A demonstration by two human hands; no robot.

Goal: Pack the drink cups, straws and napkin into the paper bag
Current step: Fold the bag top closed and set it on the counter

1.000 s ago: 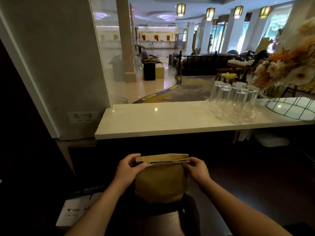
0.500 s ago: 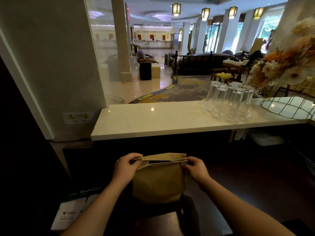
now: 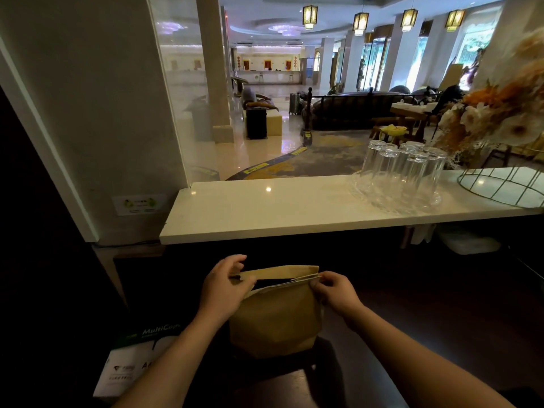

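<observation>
A brown paper bag (image 3: pixel 275 322) stands upright on a dark low counter right in front of me. My left hand (image 3: pixel 224 287) pinches the left end of its top edge. My right hand (image 3: pixel 335 291) pinches the right end of the near rim. The mouth is parted a little, with a dark gap between the front and back flaps. A thin white edge shows just inside the near rim. I cannot see any cups, straws or napkin; the bag's inside is hidden.
A white marble ledge (image 3: pixel 265 210) runs across above the bag. Several upturned clear glasses (image 3: pixel 403 175) stand on a glass tray at its right, beside a wire basket (image 3: pixel 506 187) and flowers (image 3: pixel 506 113). A white copy-paper box (image 3: pixel 129 366) sits at lower left.
The bag's mouth has opened slightly: my left hand has lifted the back flap away from the near rim. The view has shifted a little; the bag stays in place.
</observation>
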